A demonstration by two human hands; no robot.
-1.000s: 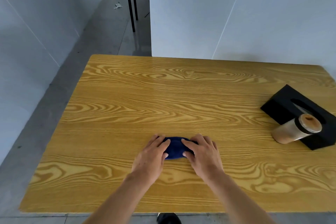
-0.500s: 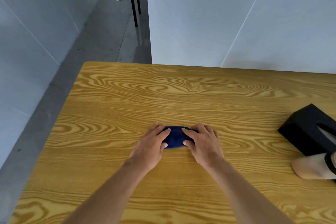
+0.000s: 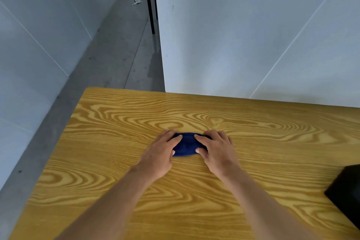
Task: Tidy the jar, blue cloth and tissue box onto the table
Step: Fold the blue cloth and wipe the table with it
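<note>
On the table (image 3: 109, 142), going from the left, bare wood runs up to the left hand (image 3: 158, 157), which lies flat, palm down, with its fingers spread over the left end of the cloth (image 3: 186, 145). That cloth is a small dark-blue bundle, folded or bunched, resting on the wood near the middle of the board. Its long axis runs left to right, across the person's line of reach, so one end sits under each hand. Next comes the right hand (image 3: 217, 152), also flat and loosely spread, its fingers pressing the right end and its thumb touching the near edge. Neither hand grips anything; both press down on the bundle from above, equally near to it. Only the middle strip of blue shows between the two sets of fingers. My judgement is that the cloth is being smoothed or settled in place, and any coming move turns on that crosswise axis: each hand would slide outward along it, or lift straight off. Far right, well apart from the hands, the black corner of the box (image 3: 348, 189) shows at the frame edge. No jar is in view.
</note>
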